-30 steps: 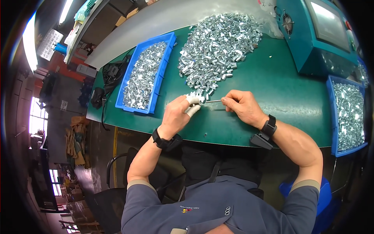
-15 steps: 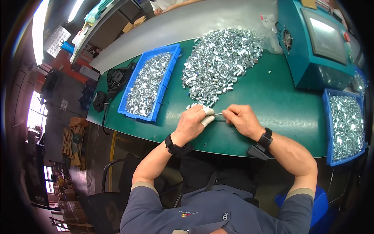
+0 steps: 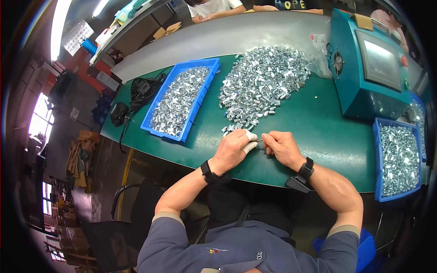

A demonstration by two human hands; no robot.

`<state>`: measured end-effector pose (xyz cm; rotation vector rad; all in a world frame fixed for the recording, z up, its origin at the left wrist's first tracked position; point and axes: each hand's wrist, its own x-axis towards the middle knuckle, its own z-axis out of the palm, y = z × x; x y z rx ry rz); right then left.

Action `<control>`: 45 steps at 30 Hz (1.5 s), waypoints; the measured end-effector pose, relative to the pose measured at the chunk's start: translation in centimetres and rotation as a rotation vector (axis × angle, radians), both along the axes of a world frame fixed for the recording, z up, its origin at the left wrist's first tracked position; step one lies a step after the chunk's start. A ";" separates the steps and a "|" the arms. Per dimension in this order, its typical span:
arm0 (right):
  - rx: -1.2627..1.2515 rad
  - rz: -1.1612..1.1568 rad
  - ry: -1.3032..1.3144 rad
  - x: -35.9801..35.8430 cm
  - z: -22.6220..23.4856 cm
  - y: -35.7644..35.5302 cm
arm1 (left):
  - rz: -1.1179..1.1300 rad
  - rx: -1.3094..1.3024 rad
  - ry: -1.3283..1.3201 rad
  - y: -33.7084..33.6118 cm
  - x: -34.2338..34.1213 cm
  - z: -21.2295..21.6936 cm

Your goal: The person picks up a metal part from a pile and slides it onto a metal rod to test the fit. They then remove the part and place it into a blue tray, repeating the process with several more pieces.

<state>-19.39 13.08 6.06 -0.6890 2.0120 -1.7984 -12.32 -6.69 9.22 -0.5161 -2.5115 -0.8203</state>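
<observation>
My left hand [image 3: 230, 149], with white wraps on the thumb and a finger, is closed in a pinch near the table's front edge. Whatever sits between those fingertips is hidden. Facing it, my right hand [image 3: 286, 148] pinches a thin metal rod [image 3: 260, 140] that points at the left fingertips. Just beyond the left hand spreads a heap of small silver metal sleeves [image 3: 264, 82], its narrow end nearly reaching my fingers. A blue tray [image 3: 199, 103] of similar silver parts lies to the left of the heap.
A teal machine [image 3: 354, 98] with a screen stands at the right, and a blue tray [image 3: 377, 157] of silver parts is below it. Black straps and cables [image 3: 143, 88] lie at the table's left end. Across the grey divider [image 3: 218, 38] sits a person [image 3: 221, 10].
My hands have drawn slightly closer together, and less of the rod shows between them. The whole view has shifted a little, bringing more of the people across the divider into sight.
</observation>
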 end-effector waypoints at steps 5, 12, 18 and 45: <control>-0.099 -0.075 -0.128 -1.1 -0.7 0.5 | 0.126 -0.150 0.013 -3.9 0.9 1.1; -0.099 -0.048 -0.097 -1.1 -0.6 0.1 | 0.662 -0.541 0.170 -16.5 -1.0 4.5; -0.075 -0.058 -0.098 -0.9 -0.5 0.3 | 0.266 -0.189 -0.079 -11.0 -4.7 1.3; -0.159 0.006 -0.077 -0.9 -0.8 0.1 | 0.104 0.797 -0.505 -2.2 0.2 -1.5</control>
